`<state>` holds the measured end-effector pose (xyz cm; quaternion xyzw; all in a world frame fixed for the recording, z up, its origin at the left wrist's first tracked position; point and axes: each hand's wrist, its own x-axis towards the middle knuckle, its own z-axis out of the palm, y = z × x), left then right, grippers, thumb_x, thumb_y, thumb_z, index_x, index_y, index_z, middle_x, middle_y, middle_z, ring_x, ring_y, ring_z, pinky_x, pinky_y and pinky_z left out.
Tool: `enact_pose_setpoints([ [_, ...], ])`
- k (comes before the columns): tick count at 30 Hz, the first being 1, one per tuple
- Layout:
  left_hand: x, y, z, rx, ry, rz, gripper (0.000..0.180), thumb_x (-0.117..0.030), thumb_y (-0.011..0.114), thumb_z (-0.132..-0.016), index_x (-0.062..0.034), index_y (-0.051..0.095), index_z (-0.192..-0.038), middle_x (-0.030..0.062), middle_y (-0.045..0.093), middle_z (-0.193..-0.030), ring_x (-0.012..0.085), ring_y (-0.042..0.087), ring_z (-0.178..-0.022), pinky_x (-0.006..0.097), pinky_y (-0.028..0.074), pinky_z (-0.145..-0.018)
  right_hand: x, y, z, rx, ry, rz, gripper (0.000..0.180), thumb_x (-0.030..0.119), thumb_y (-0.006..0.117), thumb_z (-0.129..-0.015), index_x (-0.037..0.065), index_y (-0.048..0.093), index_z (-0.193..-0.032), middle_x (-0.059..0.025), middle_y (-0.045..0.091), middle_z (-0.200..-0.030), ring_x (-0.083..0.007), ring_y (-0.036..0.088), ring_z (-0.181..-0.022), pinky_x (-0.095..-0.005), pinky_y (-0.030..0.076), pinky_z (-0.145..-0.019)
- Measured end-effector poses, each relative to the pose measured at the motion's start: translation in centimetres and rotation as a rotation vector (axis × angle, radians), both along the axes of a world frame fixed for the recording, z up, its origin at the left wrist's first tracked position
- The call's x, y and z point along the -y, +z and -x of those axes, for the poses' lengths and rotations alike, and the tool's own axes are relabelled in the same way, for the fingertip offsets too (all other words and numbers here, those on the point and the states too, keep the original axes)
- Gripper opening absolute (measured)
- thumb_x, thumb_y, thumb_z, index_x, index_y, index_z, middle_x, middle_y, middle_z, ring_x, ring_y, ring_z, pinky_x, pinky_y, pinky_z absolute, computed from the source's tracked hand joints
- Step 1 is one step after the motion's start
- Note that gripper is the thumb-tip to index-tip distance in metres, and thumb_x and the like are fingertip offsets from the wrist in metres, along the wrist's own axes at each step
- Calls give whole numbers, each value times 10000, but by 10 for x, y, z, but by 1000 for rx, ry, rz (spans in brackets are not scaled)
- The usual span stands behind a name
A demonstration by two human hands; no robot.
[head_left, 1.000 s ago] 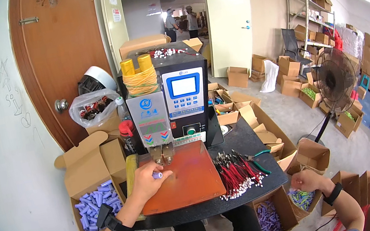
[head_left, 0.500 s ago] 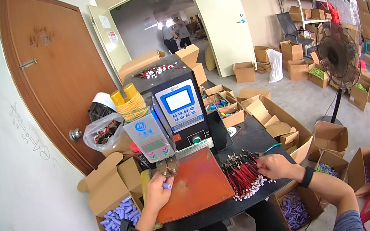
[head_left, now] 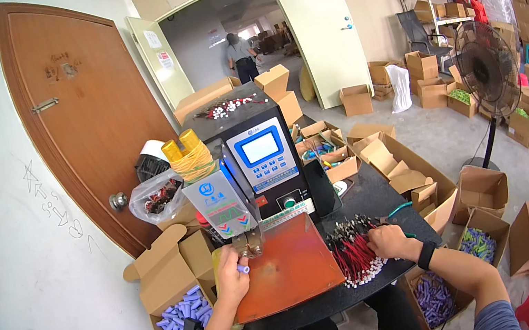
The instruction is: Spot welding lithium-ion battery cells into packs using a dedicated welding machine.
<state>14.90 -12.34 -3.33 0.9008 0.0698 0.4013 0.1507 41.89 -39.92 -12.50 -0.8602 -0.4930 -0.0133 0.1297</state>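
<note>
Leftward from the brown cardboard box of green and purple cylinders (head_left: 496, 224), my right hand (head_left: 387, 243) has moved onto the sheaf of red-and-black wires with white plugs (head_left: 356, 251), near the right edge of the black table (head_left: 372, 199). Its fingers are curled — whether around a wire, I cannot tell. My left hand (head_left: 230, 277) pinches a purple, smooth-sided cylinder (head_left: 243, 269) over the left edge of the orange rectangular plate (head_left: 289, 272), near the grey-and-black machine's (head_left: 261, 186) paired metal tips (head_left: 248, 244).

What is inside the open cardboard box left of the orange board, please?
The cardboard box holds a loose heap of purple cylinders. Those on top show; whatever lies beneath them is covered.
</note>
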Motion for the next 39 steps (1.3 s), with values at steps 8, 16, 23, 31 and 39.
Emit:
enact_pose_setpoints([
  [8, 1, -8, -6, -71, -175, 87, 135, -48, 574, -871, -8, 593, -999, 158, 581, -908, 326, 581, -763, 367, 471, -685, 0, 4, -2, -68, -35, 17, 338, 323, 552, -848, -5, 633, -834, -213, 662, -811, -369, 660, -791, -450, 523, -732],
  [16, 22, 14, -4, -88, -46, 263, 188, -189, 677, -826, -10, 620, -847, 153, 609, -788, 306, 610, -723, 372, 474, -640, 2, 6, -2, -150, 2, 66, 459, 429, 536, -875, -12, 656, -846, -207, 671, -819, -360, 658, -840, -448, 519, -756],
  [23, 11, 10, 2, -218, 97, 101, 356, -332, 727, -720, -5, 589, -687, 153, 592, -712, 312, 600, -660, 379, 460, -574, -3, 14, -6, -224, -66, 112, 398, 433, 579, -851, 53, 697, -847, -169, 683, -847, -333, 663, -852, -431, 517, -761],
  [31, 22, 11, 1, -45, 32, 55, 248, -244, 616, -840, 4, 601, -840, 184, 583, -796, 351, 585, -727, 392, 453, -621, -2, 18, -8, -296, -144, 144, 389, 439, 591, -835, 76, 719, -887, -174, 685, -891, -328, 663, -877, -417, 517, -779],
  [39, -5, 5, 3, -101, -72, 487, 159, -176, 621, -864, -20, 650, -856, 43, 596, -737, 103, 534, -678, 280, 418, -584, -2, 42, -21, -885, -120, -47, 226, 158, 606, -810, -61, 658, -794, -150, 652, -670, -217, 648, -543, -308, 533, -519],
])
